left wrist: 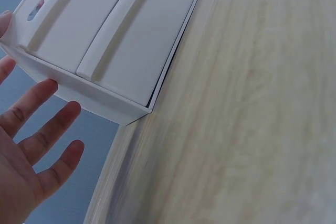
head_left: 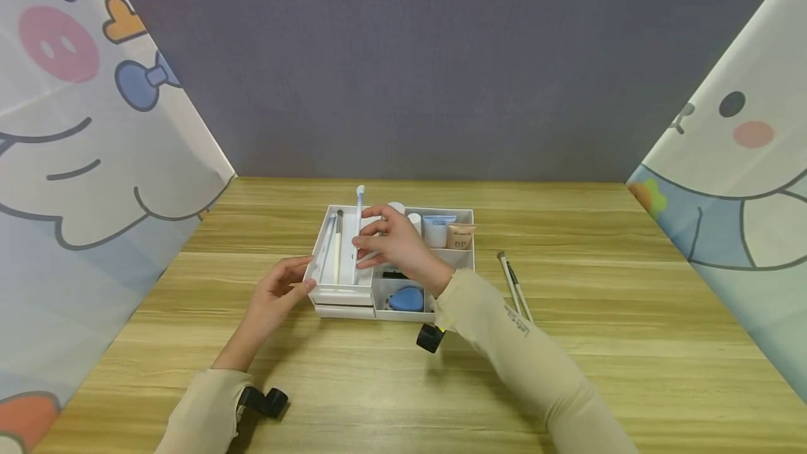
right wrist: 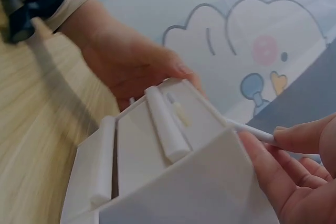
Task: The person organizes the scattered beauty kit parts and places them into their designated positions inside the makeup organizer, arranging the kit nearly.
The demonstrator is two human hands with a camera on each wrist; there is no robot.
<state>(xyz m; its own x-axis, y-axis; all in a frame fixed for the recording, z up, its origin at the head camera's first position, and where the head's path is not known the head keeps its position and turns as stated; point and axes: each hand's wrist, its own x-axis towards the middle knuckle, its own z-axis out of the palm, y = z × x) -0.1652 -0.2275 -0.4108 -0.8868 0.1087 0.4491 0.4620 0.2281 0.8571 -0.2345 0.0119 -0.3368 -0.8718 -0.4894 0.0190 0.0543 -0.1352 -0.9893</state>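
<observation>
A white desktop organizer (head_left: 343,291) with compartments and two front drawers stands on the table. My right hand (head_left: 403,247) pinches a pale makeup brush (head_left: 359,219) between thumb and fingers above its left compartment. The brush stands nearly upright in the head view, its light tip uppermost. In that compartment lie a brown-tipped brush (head_left: 338,247) and a pale blue-tipped brush (head_left: 326,247). My left hand (head_left: 274,300) touches the organizer's left side near the front corner; its fingers (left wrist: 60,121) are spread and fairly straight in the left wrist view.
Other compartments hold a white-blue tube (head_left: 436,231), a beige BB tube (head_left: 461,235), white-capped items and a blue teardrop sponge (head_left: 406,299). Two more brushes (head_left: 512,279) lie on the table to the right, partly behind the right sleeve. Printed cloth panels flank the table.
</observation>
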